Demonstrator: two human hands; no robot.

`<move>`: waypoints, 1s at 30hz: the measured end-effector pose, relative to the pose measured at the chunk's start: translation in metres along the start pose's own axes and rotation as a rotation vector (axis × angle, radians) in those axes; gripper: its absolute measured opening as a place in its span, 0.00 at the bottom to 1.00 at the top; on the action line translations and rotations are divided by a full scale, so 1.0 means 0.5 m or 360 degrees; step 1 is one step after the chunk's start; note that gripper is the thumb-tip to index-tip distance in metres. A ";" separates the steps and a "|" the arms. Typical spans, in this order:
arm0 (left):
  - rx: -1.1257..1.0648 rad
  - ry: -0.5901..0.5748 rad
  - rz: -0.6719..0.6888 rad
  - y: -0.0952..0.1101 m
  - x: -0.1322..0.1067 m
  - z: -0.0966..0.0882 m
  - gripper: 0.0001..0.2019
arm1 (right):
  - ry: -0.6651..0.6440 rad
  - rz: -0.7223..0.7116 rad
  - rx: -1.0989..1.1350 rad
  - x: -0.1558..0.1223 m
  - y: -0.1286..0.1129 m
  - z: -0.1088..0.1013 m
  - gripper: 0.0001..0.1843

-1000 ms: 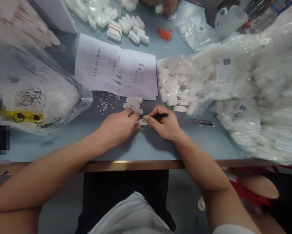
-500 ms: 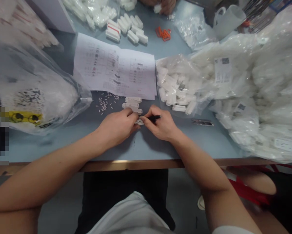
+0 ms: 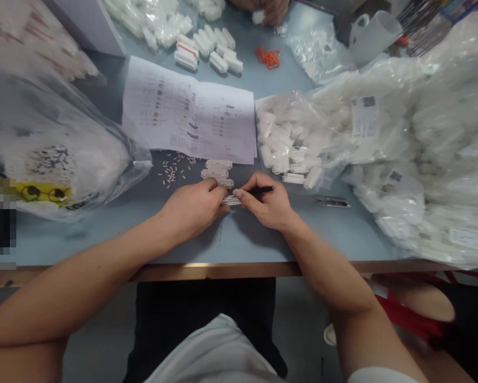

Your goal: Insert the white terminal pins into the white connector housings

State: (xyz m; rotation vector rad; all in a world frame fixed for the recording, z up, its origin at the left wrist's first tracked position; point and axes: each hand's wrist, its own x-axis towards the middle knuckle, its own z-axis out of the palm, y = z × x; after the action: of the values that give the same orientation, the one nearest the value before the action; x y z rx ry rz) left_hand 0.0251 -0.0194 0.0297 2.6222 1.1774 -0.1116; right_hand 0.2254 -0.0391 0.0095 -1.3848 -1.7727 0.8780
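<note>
Left hand (image 3: pixel 193 207) was curled down, pinching a little white plastic strip (image 3: pixel 231 200) on the blue table (image 3: pixel 262 244), right hand (image 3: pixel 265 205) gripping a black pen (image 3: pixel 262 190) at it, 3 more strips (image 3: pixel 217 173) just beyond.

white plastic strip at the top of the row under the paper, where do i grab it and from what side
Pinch the long white plastic strip by its short ends, coming from above. It lies flat on the pale blue table, with the printed paper sheet close along one long edge and the next white strip along the other, so the ends look freer.
</note>
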 end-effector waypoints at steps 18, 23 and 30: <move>-0.0034 0.0019 0.0016 -0.002 0.000 0.003 0.14 | -0.0085 -0.0158 -0.0150 0.002 -0.013 0.010 0.12; -0.0036 0.0009 -0.0003 -0.002 -0.001 0.003 0.14 | -0.0094 -0.0117 -0.0159 0.003 -0.010 0.010 0.12; -0.0053 0.0023 0.0007 -0.005 0.002 0.006 0.14 | 0.0057 0.0023 0.0010 -0.002 0.001 0.006 0.17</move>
State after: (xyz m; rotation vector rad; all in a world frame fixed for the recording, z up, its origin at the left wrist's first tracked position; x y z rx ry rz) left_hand 0.0238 -0.0181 0.0260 2.6010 1.1681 -0.0713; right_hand 0.2231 -0.0404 0.0074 -1.4023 -1.7334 0.8604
